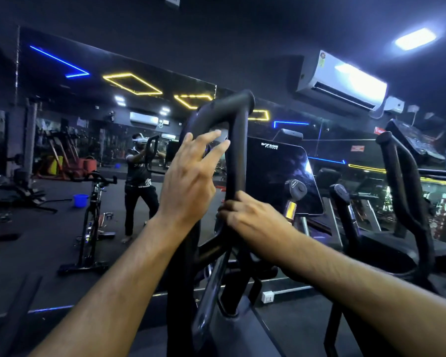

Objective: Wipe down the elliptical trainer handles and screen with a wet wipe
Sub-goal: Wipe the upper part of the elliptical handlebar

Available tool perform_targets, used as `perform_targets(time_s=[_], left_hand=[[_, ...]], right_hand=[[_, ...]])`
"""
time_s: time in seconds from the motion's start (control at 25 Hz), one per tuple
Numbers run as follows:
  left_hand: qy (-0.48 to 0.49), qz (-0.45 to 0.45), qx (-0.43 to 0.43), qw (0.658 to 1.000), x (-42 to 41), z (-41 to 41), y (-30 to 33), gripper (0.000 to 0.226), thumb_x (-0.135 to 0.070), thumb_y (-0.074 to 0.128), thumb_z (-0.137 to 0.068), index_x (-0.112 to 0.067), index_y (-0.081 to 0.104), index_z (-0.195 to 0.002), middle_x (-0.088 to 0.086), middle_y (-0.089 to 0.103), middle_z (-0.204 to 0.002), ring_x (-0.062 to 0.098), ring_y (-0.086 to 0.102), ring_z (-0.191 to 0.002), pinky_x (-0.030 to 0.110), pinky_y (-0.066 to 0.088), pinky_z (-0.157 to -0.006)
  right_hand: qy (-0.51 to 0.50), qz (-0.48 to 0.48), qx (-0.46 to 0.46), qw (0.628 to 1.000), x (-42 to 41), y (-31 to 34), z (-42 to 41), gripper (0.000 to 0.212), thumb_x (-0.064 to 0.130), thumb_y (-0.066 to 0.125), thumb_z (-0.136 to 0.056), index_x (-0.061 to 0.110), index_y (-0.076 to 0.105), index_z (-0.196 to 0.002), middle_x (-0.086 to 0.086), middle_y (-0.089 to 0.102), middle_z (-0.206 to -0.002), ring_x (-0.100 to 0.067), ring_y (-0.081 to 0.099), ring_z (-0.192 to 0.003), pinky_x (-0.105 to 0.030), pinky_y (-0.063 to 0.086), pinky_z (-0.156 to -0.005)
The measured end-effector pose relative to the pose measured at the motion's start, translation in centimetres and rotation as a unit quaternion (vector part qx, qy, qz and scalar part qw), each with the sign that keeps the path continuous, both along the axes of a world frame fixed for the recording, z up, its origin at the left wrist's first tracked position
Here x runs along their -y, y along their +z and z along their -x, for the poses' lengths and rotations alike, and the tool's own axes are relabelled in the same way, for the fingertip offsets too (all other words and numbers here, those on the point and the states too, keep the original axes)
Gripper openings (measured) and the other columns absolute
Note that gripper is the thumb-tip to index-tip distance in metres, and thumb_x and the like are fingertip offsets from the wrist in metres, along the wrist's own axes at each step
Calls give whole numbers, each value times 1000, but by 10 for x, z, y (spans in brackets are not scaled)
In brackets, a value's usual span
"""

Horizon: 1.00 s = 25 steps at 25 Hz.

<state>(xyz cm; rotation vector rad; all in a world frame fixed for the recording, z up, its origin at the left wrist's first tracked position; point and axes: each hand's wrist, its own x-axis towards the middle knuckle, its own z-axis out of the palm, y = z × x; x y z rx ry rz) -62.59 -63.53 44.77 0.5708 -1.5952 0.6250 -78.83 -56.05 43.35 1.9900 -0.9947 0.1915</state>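
Handle (236,150) looked rigid, fixed, smooth; my right hand (252,217) had its grip wrapped low, left hand (191,181) splayed wide, wipe unseen.

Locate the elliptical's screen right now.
In the head view the screen sits right of centre, just behind and right of the looped handle, above the right hand gripping that handle's upright bar.

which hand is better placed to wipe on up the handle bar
Right, probably. The right hand is curled round the black handle low on its upright bar, so it could slide upward. The left hand is open with fingers spread beside the bar. No wipe is visible in either.
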Motion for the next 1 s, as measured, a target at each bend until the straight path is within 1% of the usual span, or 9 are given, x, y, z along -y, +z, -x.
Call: perform_targets(time_s=[0.12, 0.16, 0.24, 0.32, 0.4, 0.56, 0.64, 0.8, 1.0], left_hand=[[4, 4, 17, 1000, 4, -2, -5, 62, 22, 54, -83, -6, 65, -137, 13, 61, -140, 29, 60, -126, 46, 20, -130], [2, 1, 24, 1000, 4, -2, -5, 60, 22, 54, -84, -7, 66, -135, 13, 62, -138, 30, 61, -125, 45, 19, -130], [-8, -10, 24, 1000, 2, -1, -5, 56, 21, 48, -87, -6, 66, -133, 14, 64, -136, 31, 62, -124, 47, 19, -130], [-16, -14, 17, 1000, 0, -1, -4, 54, 17, 41, -88, -5, 66, -131, 15, 65, -132, 32, 63, -123, 49, 21, -128], [-24, -16, 11, 1000, -2, -1, -3, 52, 9, 35, -91, -5, 66, -130, 15, 65, -131, 32, 63, -123, 50, 23, -128], [-43, -20, -4, 999, -4, -2, -4, 51, -8, 26, -98, -3, 68, -126, 16, 66, -130, 32, 63, -124, 51, 26, -127], [-50, -15, -20, 998, -2, -1, -5, 46, -2, 31, -100, -4, 69, -126, 15, 65, -130, 30, 63, -122, 50, 28, -127], [-74, 0, -50, 996, 3, 0, -6, 44, 15, 40, -96, -4, 69, -124, 14, 66, -129, 25, 63, -118, 52, 37, -122], [-112, 15, -70, 991, 1, -3, -9, 43, 16, 39, -96, -2, 69, -122, 14, 68, -126, 22, 63, -119, 55, 52, -105]], right_hand=[[53, -139, 118, 982, -9, -7, -1, 29, 9, 57, -85, 15, 75, -107, -2, 72, -103, -22, 63, -94, -31, 53, -85], [90, -142, 170, 971, -10, 5, 2, 30, 8, 57, -83, 14, 76, -105, -3, 74, -100, -20, 66, -93, -29, 53, -87], [145, -55, 265, 952, -5, 39, 13, 29, 2, 61, -81, 9, 77, -103, -3, 74, -100, -14, 66, -90, -18, 50, -88], [141, 38, 311, 939, 7, 72, 22, 29, 0, 65, -85, 6, 75, -111, -4, 67, -105, -7, 58, -86, -4, 40, -85], [132, 74, 329, 932, 24, 80, 23, 30, 0, 66, -88, 5, 73, -117, -8, 61, -103, -2, 50, -83, -4, 39, -81], [152, 145, 350, 913, 38, 45, 26, 27, -2, 65, -88, 5, 76, -112, -7, 61, -92, -13, 50, -82, -9, 38, -76], [174, 151, 393, 890, 34, 21, 26, 27, -3, 65, -89, 4, 76, -112, -6, 59, -87, -13, 54, -78, -15, 42, -69], [167, 152, 496, 839, 25, -28, 19, 29, -9, 67, -87, 5, 77, -110, 1, 58, -83, -4, 54, -73, -6, 39, -72], [187, 136, 563, 793, 8, -78, -1, 27, -9, 67, -90, 5, 77, -111, 0, 62, -86, -8, 65, -82, -19, 53, -78]])
